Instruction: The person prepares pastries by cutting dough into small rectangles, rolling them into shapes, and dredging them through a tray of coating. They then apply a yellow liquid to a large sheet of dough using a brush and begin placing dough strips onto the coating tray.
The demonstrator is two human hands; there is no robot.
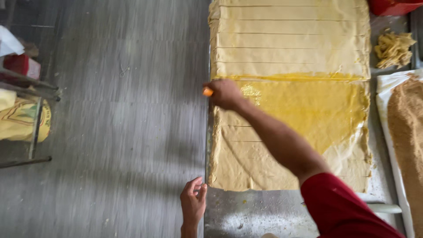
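A large pale yellow dough sheet [291, 44] covers a metal table [251, 216] and is scored into long strips. Across its middle lies a brighter yellow band [317, 105] where the top layer is gone. My right hand [225, 93], on a red-sleeved arm, reaches across to the sheet's left edge and is closed on a small orange-handled tool [207, 91]. The tool's blade is hidden. My left hand [193, 200] rests at the table's near left edge with fingers apart, holding nothing.
A heap of dough scraps [393, 48] lies at the back right. A white tray of brown crumbs [407, 132] runs along the right side, with a red container [392, 6] beyond it. A yellow sack [20, 119] on a metal rack stands on the grey floor to the left.
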